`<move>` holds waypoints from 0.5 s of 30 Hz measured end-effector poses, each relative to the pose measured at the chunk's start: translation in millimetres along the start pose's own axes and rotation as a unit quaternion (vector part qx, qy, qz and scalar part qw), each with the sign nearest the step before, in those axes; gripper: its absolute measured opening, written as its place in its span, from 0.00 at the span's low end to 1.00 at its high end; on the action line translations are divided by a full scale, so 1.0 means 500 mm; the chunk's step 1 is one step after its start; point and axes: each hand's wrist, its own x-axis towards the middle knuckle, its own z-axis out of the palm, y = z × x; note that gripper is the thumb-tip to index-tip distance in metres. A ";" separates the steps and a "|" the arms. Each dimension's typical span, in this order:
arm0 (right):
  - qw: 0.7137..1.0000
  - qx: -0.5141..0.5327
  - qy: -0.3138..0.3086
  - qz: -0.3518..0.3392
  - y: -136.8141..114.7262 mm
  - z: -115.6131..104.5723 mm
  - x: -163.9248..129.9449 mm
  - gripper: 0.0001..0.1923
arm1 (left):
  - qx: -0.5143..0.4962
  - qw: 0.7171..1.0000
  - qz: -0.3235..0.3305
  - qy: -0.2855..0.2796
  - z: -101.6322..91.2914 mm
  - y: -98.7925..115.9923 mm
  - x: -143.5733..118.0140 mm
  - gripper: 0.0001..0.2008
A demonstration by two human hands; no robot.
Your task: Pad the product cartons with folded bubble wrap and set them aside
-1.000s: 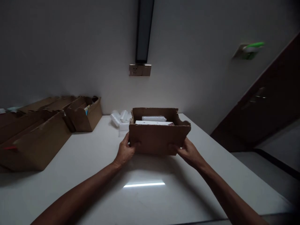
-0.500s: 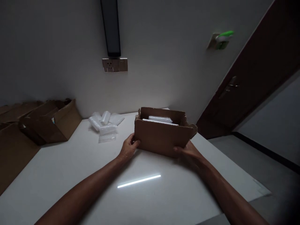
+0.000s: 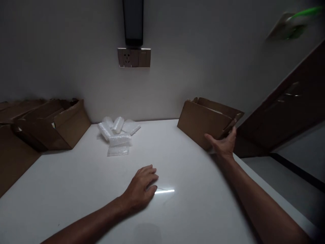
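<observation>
From the head view I see my right hand (image 3: pixel 223 145) gripping the cardboard box (image 3: pixel 207 123) at its near lower corner — thumb on the front wall, fingers under and behind it. The box is tilted, its top leaning away to the right, and it sits at the far right edge of the white desk (image 3: pixel 76 189); I cannot tell if its bottom touches the desk. My left hand (image 3: pixel 142 189) holds nothing; it lies palm down on the desk, fingers loosely bent, just beside a bright strip of reflected light (image 3: pixel 165 191). Farther back lies a pile of bubble-wrap packets (image 3: pixel 116 134) near the wall. On the left side stand several open cardboard boxes (image 3: pixel 50 125). A wall socket (image 3: pixel 134 58) is above.
</observation>
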 end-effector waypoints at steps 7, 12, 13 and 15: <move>0.987 -0.070 0.092 0.109 -0.008 0.097 0.078 0.62 | 0.013 1.000 0.009 -0.008 -0.003 0.006 0.014 0.13; 0.982 -0.142 0.063 0.105 0.016 0.115 0.080 0.63 | -0.007 1.000 0.011 0.005 0.000 -0.003 0.012 0.11; 0.980 -0.161 0.056 0.102 0.019 0.114 0.074 0.62 | -0.009 1.000 0.011 0.008 0.001 -0.005 0.012 0.11; 0.974 -0.199 0.023 0.108 0.019 0.111 0.055 0.60 | -0.009 1.000 0.009 0.014 0.003 -0.010 0.015 0.11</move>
